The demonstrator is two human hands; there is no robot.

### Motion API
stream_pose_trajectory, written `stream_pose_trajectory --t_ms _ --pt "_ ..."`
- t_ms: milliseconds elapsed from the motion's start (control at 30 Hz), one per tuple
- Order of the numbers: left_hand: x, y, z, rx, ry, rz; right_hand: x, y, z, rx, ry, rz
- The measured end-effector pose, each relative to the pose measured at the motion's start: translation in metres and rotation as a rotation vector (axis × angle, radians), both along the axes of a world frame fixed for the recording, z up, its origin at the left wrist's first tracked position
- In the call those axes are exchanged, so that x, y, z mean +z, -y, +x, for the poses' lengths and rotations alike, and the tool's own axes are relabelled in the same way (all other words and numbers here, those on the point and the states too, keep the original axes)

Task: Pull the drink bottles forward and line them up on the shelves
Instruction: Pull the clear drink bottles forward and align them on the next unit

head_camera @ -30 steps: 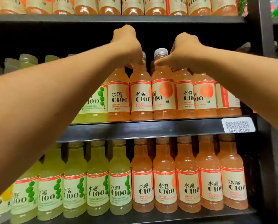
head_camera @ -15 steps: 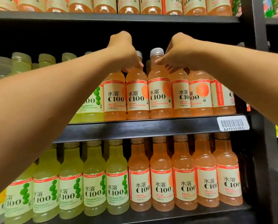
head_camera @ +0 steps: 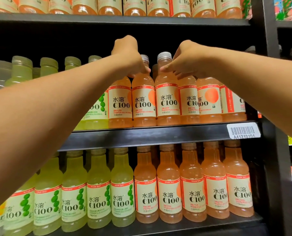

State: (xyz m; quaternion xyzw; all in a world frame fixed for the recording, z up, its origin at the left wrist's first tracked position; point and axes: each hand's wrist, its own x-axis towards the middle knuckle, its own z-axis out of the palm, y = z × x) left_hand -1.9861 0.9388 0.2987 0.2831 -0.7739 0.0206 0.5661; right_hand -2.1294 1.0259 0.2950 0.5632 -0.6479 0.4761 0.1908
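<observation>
Left hand [head_camera: 128, 55] curled over the neck of a pink grapefruit bottle [head_camera: 120, 101] on the middle shelf [head_camera: 159, 137], fingers wrapped down around it, thumb tip against the next bottle [head_camera: 144, 99] to its right. Right hand [head_camera: 184, 60] grasps the neck of another pink bottle [head_camera: 188, 99], thumb pressing the shoulder of the clear-capped bottle [head_camera: 167, 97] beside it (that cap stands free between both hands). Pink row sits at the shelf's front edge, bottles touching, labels mostly forward. Left of them: green bottles [head_camera: 97, 108], caps receding into the dark back. Barcode tag [head_camera: 242, 131] on the shelf lip, right end. Lower shelf [head_camera: 210, 225]: green left, pink right, tight front row. Top shelf [head_camera: 124, 20] carries more orange-pink bottles. Black upright [head_camera: 269, 82] frames the right side; colourful packs beyond it.
</observation>
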Motion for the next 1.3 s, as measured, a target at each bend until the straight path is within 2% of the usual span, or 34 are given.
stream_pose_trajectory --t_ms 200,367,500,600,767,867,967,1300 --pt "0.000 0.001 -0.004 0.081 0.028 -0.077 0.001 -0.001 -0.006 -0.090 -0.056 -0.050" --pt "0.002 -0.002 -0.003 0.153 0.066 -0.136 0.009 -0.031 -0.021 -0.057 -0.054 -0.136" --pt "0.007 -0.015 -0.005 0.248 0.039 -0.367 0.015 -0.058 -0.045 -0.170 -0.102 -0.216" --pt "0.010 -0.034 -0.023 0.278 -0.004 -0.524 0.013 -0.067 -0.062 -0.271 -0.135 -0.193" --pt "0.012 -0.060 -0.073 0.098 0.048 -0.400 0.003 -0.065 -0.083 -0.325 -0.158 -0.156" --pt "0.008 -0.064 -0.094 0.067 0.087 -0.308 -0.001 -0.058 -0.093 -0.338 -0.188 -0.157" --pt "0.003 -0.063 -0.107 0.100 0.096 -0.279 -0.002 -0.048 -0.100 -0.349 -0.220 -0.136" --pt "-0.007 -0.062 -0.132 0.291 0.098 -0.363 0.003 -0.027 -0.109 -0.355 -0.308 -0.184"
